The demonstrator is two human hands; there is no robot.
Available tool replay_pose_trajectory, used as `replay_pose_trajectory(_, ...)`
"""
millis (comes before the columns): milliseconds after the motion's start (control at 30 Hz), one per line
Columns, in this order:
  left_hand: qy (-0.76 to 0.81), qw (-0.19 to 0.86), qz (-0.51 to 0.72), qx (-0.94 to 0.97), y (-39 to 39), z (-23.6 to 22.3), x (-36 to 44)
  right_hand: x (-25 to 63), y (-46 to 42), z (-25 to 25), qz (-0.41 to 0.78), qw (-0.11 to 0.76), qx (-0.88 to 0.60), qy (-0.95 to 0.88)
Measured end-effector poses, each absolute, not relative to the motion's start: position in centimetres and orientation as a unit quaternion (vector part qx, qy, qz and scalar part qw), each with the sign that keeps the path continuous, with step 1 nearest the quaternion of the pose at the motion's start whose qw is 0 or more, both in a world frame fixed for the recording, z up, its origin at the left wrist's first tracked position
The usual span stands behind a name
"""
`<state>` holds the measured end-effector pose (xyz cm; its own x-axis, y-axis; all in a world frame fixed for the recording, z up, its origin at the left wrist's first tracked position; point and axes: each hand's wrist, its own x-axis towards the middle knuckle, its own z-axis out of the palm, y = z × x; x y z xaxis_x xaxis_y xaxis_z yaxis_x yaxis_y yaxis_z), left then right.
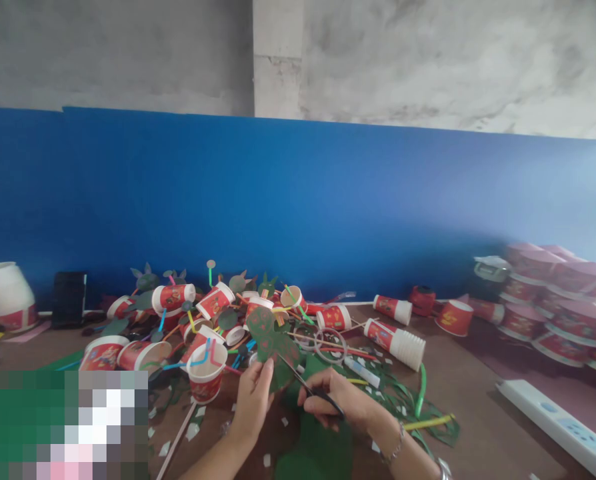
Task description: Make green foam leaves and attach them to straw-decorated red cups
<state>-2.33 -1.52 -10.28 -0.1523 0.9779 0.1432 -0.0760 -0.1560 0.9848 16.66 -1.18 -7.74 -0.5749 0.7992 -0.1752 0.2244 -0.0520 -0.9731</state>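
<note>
My left hand [255, 393] pinches a green paper cutout [267, 337] with rounded lobes and reddish marks, holding it up above the table. In my right hand [338, 397] is a pair of scissors [303, 382], its handles around my fingers and its blades pointing up and left at the cutout's right edge. How far apart the blades are is hard to make out. Under my hands lies a larger green paper sheet [315, 450]. A red-and-white paper cup [207, 383] with bent straws stands just left of my left hand.
Behind my hands spreads a heap of decorated paper cups [173, 297]. Tape rolls [331, 345], a glue stick [362, 372], green scraps and a cup stack [395, 343] lie to the right. Farther right are a white power strip [558, 417] and piled pink-topped cups [573, 327]. A blue partition [298, 200] stands behind.
</note>
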Motion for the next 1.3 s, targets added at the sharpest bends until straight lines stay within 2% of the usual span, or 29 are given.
replay_pose_trajectory(567, 0.493, 0.496, 0.565, 0.438, -1.7, -10.4, -2.0, 15.5, -1.2, -8.2, 0.608, 0.251, -0.392, -0.644)
replay_pose_trajectory(967, 0.489, 0.481, 0.558, 0.467, -1.7, -10.7, -2.1, 14.8, -1.7, -7.9, 0.609, 0.268, -0.389, -0.637)
replay_pose_trajectory(1133, 0.496, 0.445, 0.574, 0.477, -1.8, -10.7, -2.0, 14.4, -1.6, -8.7, 0.611, 0.283, -0.38, -0.634)
replay_pose_trajectory(1300, 0.495, 0.468, 0.558, 0.473, -1.8, -10.9, -2.0, 14.3, -1.6, -9.0, 0.594, 0.292, -0.384, -0.644)
